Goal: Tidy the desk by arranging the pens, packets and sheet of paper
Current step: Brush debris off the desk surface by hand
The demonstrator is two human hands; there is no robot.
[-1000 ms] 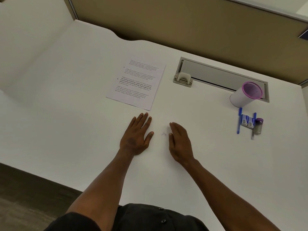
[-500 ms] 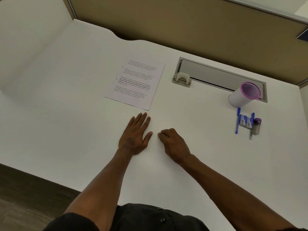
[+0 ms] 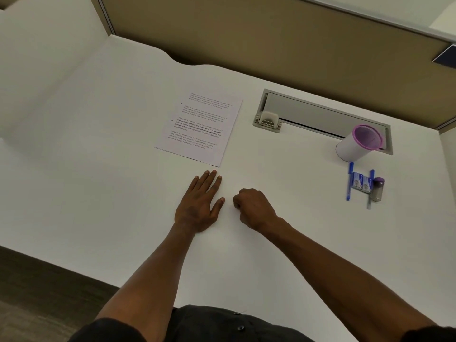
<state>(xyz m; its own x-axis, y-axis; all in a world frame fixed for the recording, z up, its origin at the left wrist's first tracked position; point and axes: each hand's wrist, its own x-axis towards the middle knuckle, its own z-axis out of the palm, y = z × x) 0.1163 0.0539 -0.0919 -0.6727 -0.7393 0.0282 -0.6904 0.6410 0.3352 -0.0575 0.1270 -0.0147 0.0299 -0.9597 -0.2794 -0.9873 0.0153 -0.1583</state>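
A printed sheet of paper (image 3: 201, 128) lies flat on the white desk (image 3: 98, 169), just beyond my hands. My left hand (image 3: 198, 202) rests palm down with fingers spread, its fingertips a little short of the sheet's near edge. Beside it, my right hand (image 3: 254, 208) is curled into a fist on the desk; nothing shows in it. At the far right two blue pens (image 3: 350, 181) lie parallel with two small packets (image 3: 361, 182) between them, and a small purple-capped vial (image 3: 377, 190) sits next to them.
A white cup with a purple rim (image 3: 359, 143) stands above the pens, on the edge of a grey cable tray (image 3: 308, 113) set into the desk. A tan partition (image 3: 271, 40) backs the desk. The desk's near edge drops to the floor at lower left.
My right hand went from lying flat to curled fingers and then a closed fist, sliding slightly toward the left hand. The left hand and the objects stayed put.
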